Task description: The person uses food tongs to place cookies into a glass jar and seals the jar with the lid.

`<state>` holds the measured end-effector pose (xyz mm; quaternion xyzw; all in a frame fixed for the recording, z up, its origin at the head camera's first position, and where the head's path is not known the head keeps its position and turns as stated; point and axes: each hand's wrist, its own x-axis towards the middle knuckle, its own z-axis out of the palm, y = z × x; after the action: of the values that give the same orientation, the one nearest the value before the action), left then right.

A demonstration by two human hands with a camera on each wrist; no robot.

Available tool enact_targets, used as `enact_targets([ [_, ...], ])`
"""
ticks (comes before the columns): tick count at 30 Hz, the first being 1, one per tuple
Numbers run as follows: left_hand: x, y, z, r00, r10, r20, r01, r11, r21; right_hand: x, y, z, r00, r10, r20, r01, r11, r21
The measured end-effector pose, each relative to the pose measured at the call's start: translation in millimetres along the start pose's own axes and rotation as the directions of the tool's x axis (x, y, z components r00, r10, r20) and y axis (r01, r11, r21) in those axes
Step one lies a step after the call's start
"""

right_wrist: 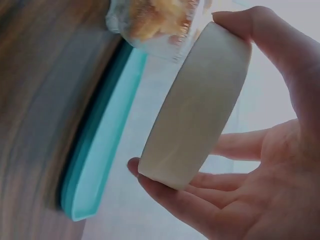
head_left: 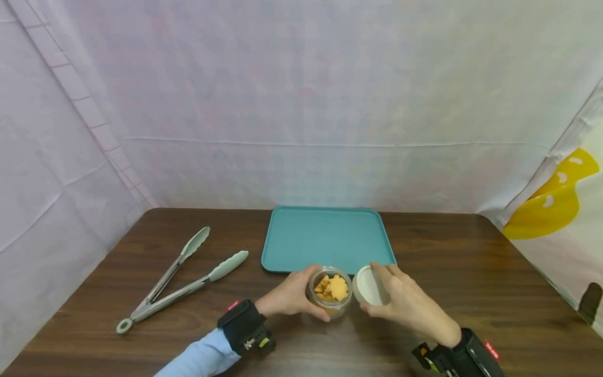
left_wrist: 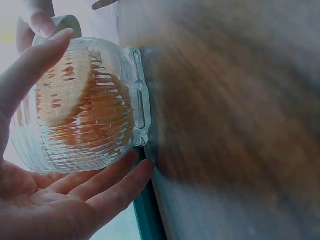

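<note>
The left hand [head_left: 288,296] curls around the side of a small ribbed clear-glass jar [head_left: 331,291] filled with orange crackers, low and just left of centre in the head view. Thumb on one side and fingers on the other brace it upright on the dark wooden table [head_left: 471,272], probably to keep it from sliding. In the left wrist view the ribbed wall of the jar [left_wrist: 82,107] fills the upper left, cradled against the palm.

The right hand [head_left: 405,303] pinches a round white lid [head_left: 369,286] by its rim, thumb above and fingers below. The lid is tilted on edge just right of the jar's open mouth, so the jar stands uncovered.

Just beyond both hands, at centre frame, lies a flat teal plastic tray [head_left: 327,235]. At left, well apart, rest metal tongs with pale green tips [head_left: 181,277], arms spread.
</note>
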<state>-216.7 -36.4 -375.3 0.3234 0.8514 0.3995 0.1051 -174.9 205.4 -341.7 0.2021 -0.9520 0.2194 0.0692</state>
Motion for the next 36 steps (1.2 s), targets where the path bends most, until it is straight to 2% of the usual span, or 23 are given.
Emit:
enact_targets([
  [3, 0.5, 0.1, 0.5, 1.0, 0.004, -0.002, -0.004, 1.0, 0.0, 0.8, -0.4, -3.2, 0.999, -0.013, -0.03, 0.014, 1.0, 0.016],
  [7, 0.7, 0.4, 0.5, 1.0, 0.011, -0.003, -0.011, 1.0, 0.004, 4.3, -4.4, -3.0, 0.992, -0.101, -0.07, 0.104, 0.994, 0.041],
  [12, 0.0, 0.1, -0.3, 1.0, 0.006, -0.007, -0.006, 1.0, 0.015, 14.7, -15.8, 5.0, 0.976, -0.213, -0.035, 0.216, 0.973, 0.081],
  [16, 0.7, -1.3, 0.0, 1.0, -0.003, -0.008, 0.003, 1.0, 0.004, 25.0, -23.7, 12.4, 0.961, -0.275, 0.023, 0.271, 0.957, 0.1],
  [26, 1.2, -2.5, 0.1, 0.999, 0.004, 0.04, 0.0, 0.996, -0.09, 38.9, -31.3, 20.0, 0.944, -0.311, 0.113, 0.297, 0.946, 0.129],
  [36, 2.3, -3.4, -0.3, 0.999, -0.001, 0.032, 0.003, 0.999, -0.053, 44.3, -33.0, 15.1, 0.929, -0.31, 0.202, 0.288, 0.949, 0.13],
])
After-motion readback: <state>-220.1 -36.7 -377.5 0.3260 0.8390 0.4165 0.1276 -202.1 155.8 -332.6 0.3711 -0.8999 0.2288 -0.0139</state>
